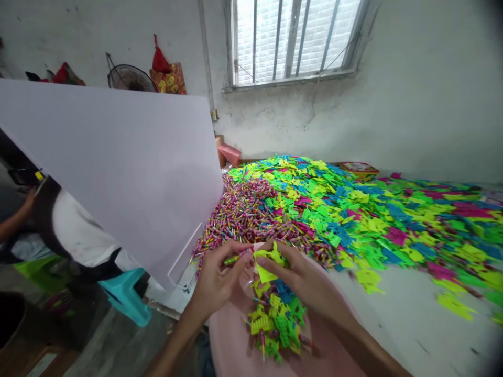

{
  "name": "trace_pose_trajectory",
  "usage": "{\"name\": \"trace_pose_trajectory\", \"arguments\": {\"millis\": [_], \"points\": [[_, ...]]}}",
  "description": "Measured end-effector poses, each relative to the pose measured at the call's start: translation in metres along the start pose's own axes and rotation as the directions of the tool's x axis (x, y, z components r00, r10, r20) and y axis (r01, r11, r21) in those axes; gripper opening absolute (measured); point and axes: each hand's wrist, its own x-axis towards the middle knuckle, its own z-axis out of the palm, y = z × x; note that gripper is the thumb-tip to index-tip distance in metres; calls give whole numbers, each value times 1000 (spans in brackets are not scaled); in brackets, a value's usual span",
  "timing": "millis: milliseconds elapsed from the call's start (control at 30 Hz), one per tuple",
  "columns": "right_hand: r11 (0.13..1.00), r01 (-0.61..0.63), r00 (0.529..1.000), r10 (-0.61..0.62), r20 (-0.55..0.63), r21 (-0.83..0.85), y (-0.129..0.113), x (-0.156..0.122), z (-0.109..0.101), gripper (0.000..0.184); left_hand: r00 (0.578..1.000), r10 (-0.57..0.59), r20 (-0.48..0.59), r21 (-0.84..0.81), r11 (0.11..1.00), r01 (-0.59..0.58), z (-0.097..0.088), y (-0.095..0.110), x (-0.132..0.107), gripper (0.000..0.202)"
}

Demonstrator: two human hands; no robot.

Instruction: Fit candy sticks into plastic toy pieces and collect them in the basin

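My left hand (214,283) is closed, its thumb and fingers pinched round a small crayon-like stick (231,259) with a yellow-green and pink body. In my right hand (304,280) is a flat yellow plastic piece (265,273) with a cut-out outline, held between thumb and fingers. The two hands are close together, above a pink surface (226,335) with a curved edge. On it, below my hands, lies a small heap of green, yellow and blue plastic pieces (281,324) mixed with a few sticks.
Beyond my hands lie a pile of small colourful sticks (251,214) and a wide spread of plastic pieces (353,209) on a white table (393,314). A large white panel (118,173) stands at left. Behind it are a teal stool (128,296) and part of another person (15,222).
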Motion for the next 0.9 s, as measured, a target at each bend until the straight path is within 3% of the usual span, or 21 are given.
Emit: {"name": "trace_pose_trajectory", "arguments": {"millis": [167,333,567,733,900], "points": [[997,-64,995,60,76,49,-26,-3,0,30,987,157,-40,107,983,-152,-4,-6,-13,23],[999,10,993,-16,121,46,-31,-4,1,14,985,162,-58,47,986,-159,-3,-9,-21,24],[995,23,991,-34,127,93,-33,-5,2,19,941,336,25,305,894,-327,-11,-3,-25,34],[978,-55,995,38,88,202,-12,-8,17,19,909,381,166,389,822,-416,-18,-4,-29,34],[922,-164,986,161,37,352,18,-9,40,20,926,293,240,463,804,-374,-22,-15,-31,27]]}}
